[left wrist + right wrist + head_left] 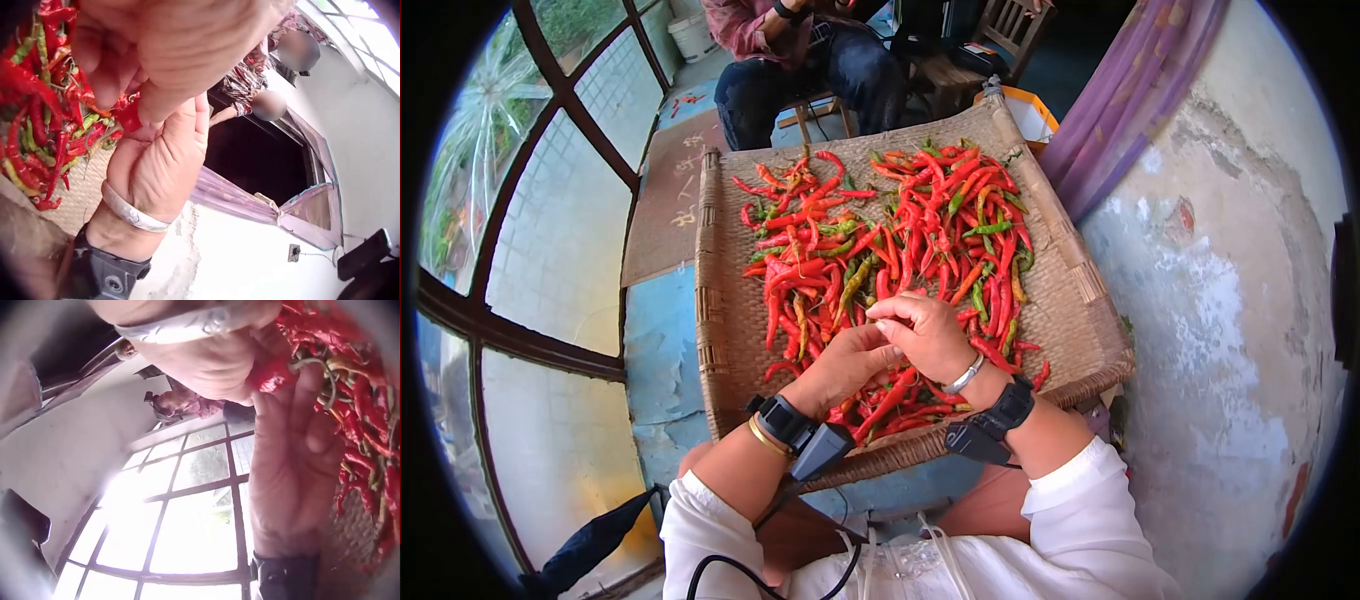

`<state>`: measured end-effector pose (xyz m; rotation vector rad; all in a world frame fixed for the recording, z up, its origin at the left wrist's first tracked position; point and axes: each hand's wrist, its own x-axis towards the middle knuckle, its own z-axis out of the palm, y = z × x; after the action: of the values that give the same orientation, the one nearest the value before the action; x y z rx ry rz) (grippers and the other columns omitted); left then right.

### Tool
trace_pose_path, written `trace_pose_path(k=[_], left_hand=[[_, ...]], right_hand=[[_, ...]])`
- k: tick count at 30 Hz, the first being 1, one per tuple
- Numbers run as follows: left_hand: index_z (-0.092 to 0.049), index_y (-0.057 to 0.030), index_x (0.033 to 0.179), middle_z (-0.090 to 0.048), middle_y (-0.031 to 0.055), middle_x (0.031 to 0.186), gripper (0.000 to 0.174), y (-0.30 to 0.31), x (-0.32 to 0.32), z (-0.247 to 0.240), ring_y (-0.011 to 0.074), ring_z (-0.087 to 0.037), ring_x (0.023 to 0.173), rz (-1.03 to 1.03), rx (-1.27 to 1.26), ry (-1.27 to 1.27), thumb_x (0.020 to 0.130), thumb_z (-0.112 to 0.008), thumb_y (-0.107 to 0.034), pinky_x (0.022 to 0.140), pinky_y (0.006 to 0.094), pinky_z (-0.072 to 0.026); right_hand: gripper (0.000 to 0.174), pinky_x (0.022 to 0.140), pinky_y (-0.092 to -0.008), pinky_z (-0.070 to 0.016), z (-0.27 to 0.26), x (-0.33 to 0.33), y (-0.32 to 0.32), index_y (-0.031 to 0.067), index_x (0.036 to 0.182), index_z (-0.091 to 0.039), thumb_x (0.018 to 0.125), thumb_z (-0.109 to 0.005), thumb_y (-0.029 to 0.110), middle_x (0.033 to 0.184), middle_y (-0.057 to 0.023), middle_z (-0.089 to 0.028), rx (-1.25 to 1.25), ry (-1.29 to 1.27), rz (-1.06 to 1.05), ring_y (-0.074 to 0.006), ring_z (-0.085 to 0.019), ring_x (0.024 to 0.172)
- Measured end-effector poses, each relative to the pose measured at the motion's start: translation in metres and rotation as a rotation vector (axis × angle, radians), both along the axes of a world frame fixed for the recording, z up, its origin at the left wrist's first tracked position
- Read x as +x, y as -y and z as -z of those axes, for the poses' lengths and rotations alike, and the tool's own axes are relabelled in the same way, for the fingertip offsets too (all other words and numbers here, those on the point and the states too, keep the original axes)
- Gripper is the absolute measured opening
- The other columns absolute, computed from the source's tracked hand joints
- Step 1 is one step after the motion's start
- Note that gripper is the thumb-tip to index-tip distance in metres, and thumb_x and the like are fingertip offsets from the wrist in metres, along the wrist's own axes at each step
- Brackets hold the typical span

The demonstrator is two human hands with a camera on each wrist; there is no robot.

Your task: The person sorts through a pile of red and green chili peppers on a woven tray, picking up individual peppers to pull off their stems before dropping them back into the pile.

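My left hand (845, 362) and right hand (930, 338) meet over the near part of a wide woven tray (745, 345). Between their fingertips they pinch one red chili pepper (128, 115); the right hand's fingers curl round its body. Its thin curved stem (312, 361) lies at the left hand's fingers in the right wrist view. In the head view this pepper is mostly hidden by the hands. Beneath and beyond the hands spreads a heap of chili peppers (920, 220), mostly red, with some green and yellowish ones.
Beyond the tray's far edge sits a person (810, 70) in dark trousers. A paned window (550, 220) runs along the left; a peeling wall (1200, 300) and a purple curtain (1135, 90) stand on the right. A wooden chair (1005, 35) is at the back.
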<state>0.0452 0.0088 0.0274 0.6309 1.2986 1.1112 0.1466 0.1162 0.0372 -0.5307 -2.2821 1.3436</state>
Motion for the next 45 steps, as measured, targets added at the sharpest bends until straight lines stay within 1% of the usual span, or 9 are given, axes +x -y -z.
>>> trace_pose_path(k=[9,12,16,23,26,30,36,38,45], left_hand=[[-0.057,-0.0070,0.076,-0.058,0.0006,0.067,0.015,-0.002,-0.026,-0.008,0.0035,-0.047,0.049,-0.261,0.111,0.113,0.084,-0.052,-0.018,0.046,0.0169,-0.0362],[-0.048,-0.0054,0.103,-0.059,0.0014,0.080,0.022,-0.006,-0.038,-0.010,0.0043,-0.049,0.056,-0.680,0.320,0.357,0.087,-0.046,-0.021,0.049,0.0168,-0.0410],[-0.042,-0.0055,0.112,-0.059,0.0011,0.084,0.031,-0.002,-0.046,0.004,0.0052,-0.051,0.059,-0.709,0.203,0.346,0.087,-0.047,-0.023,0.051,0.0182,-0.0429],[-0.054,-0.0067,0.098,-0.060,0.0009,0.079,0.015,-0.004,-0.022,0.002,0.0045,-0.051,0.058,-0.415,0.124,0.238,0.087,-0.048,-0.015,0.052,0.0177,-0.0425],[-0.054,-0.0072,0.098,-0.060,-0.0002,0.078,0.015,-0.004,-0.022,0.003,0.0034,-0.050,0.059,-0.376,0.104,0.209,0.087,-0.048,-0.016,0.053,0.0173,-0.0416],[-0.053,-0.0063,0.102,-0.059,-0.0003,0.082,0.021,-0.004,-0.018,0.001,0.0035,-0.050,0.059,-0.338,0.053,0.106,0.087,-0.048,-0.020,0.054,0.0178,-0.0414],[-0.052,-0.0040,0.103,-0.058,0.0009,0.084,0.023,-0.003,-0.011,0.003,0.0050,-0.049,0.058,-0.177,0.057,0.093,0.087,-0.049,-0.020,0.053,0.0185,-0.0419],[-0.053,-0.0034,0.102,-0.058,0.0009,0.085,0.022,-0.002,-0.008,-0.001,0.0045,-0.048,0.059,-0.192,0.045,0.070,0.086,-0.050,-0.018,0.053,0.0183,-0.0418],[-0.051,-0.0054,0.107,-0.060,0.0009,0.089,0.025,-0.002,-0.008,-0.001,0.0034,-0.051,0.061,-0.132,0.037,-0.003,0.087,-0.048,-0.020,0.055,0.0171,-0.0417]], right_hand=[[0.027,0.066,-0.0306,-0.0460,0.005,0.012,-0.070,0.0081,0.101,-0.057,0.075,-0.058,0.012,0.082,-0.0122,-0.060,-0.036,0.079,0.146,-0.0228,-0.059,0.074],[0.030,0.076,-0.0358,-0.0444,0.017,0.034,-0.115,0.0103,0.102,-0.058,0.075,-0.059,0.022,0.091,-0.0143,-0.058,0.492,0.392,0.408,-0.0272,-0.055,0.085],[0.029,0.081,-0.0369,-0.0423,0.036,0.047,-0.133,0.0105,0.099,-0.060,0.074,-0.059,0.024,0.099,-0.0166,-0.054,0.498,0.639,0.542,-0.0294,-0.052,0.092],[0.030,0.062,-0.0303,-0.0472,0.090,0.042,-0.157,0.0033,0.098,-0.059,0.070,-0.062,0.016,0.076,-0.0083,-0.060,-0.124,0.244,0.524,-0.0208,-0.059,0.070],[0.010,0.041,-0.0184,-0.0363,0.040,0.026,-0.107,0.0055,0.081,-0.059,0.072,-0.059,0.009,0.065,0.0013,-0.055,-0.650,-0.031,0.471,-0.0053,-0.049,0.053],[0.013,0.045,-0.0179,-0.0399,0.013,0.015,-0.041,0.0027,0.085,-0.059,0.074,-0.054,0.005,0.069,-0.0012,-0.057,-0.792,0.039,0.196,-0.0066,-0.052,0.056],[0.011,0.054,-0.0289,-0.0455,0.018,0.008,-0.011,0.0037,0.079,-0.061,0.071,-0.055,0.006,0.066,-0.0077,-0.058,-0.111,0.096,-0.036,-0.0159,-0.056,0.057],[0.010,0.061,-0.0326,-0.0457,0.015,0.010,-0.037,0.0049,0.080,-0.059,0.071,-0.056,0.009,0.075,-0.0083,-0.057,0.686,0.250,0.125,-0.0228,-0.056,0.070],[0.016,0.076,-0.0379,-0.0423,0.054,0.020,-0.097,0.0072,0.085,-0.058,0.069,-0.058,0.010,0.091,-0.0105,-0.053,0.883,0.641,0.305,-0.0281,-0.048,0.093]])
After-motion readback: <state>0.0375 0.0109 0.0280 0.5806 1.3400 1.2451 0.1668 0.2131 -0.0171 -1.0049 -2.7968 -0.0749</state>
